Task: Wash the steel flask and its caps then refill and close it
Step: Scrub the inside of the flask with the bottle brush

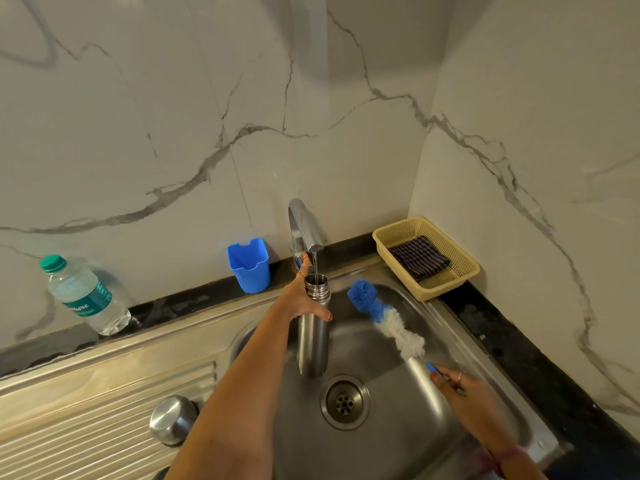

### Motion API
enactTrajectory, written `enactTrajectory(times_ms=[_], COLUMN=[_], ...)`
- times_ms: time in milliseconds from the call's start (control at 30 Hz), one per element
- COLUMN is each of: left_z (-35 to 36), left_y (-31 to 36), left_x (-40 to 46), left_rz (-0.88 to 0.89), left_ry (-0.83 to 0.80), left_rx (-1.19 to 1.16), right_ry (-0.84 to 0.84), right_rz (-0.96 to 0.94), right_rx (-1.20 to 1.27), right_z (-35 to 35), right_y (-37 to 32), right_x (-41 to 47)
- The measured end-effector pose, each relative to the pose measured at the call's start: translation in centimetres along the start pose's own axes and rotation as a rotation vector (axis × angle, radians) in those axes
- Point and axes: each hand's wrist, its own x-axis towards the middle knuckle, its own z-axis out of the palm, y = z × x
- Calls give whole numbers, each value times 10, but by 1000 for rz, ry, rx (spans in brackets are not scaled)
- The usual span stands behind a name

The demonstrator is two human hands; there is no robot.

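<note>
Here we grip the open steel flask (313, 337) upright with our left hand (304, 297) under the running tap (304, 226) over the sink (398, 427), while our right hand (464, 384) pinches the bottle brush (384, 317) handle.

A clear plastic water bottle (83, 294) with a green cap and green label is seen lying tilted against the marble wall at the far left of the black surface (512, 344), and a blue plastic cup (249, 265) with a notched rim is stood upright against the wall just left of the chrome tap (303, 225). In the right corner a yellow perforated basket (460, 268) is placed beside the sink rim, and a folded dark checked cloth (419, 258) is held inside it.
</note>
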Motion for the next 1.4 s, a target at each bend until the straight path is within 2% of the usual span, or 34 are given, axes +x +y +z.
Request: enactTrajectory(times_ms=[133, 300, 1133, 1400], left_z=[0, 1, 2, 11], left_y=[0, 0, -3, -25], left_x=[-1, -2, -1, -7], left_rz=[1, 13, 71, 150], left_ry=[1, 13, 18, 117], left_rx=[8, 22, 52, -6], right_ry=[149, 5, -47, -102], right_rz=[-17, -7, -1, -61], right_rx=[67, -62, 23, 5], right_z=[6, 0, -13, -32], right_y=[-4, 2, -5, -13], right_x=[-3, -2, -3, 3])
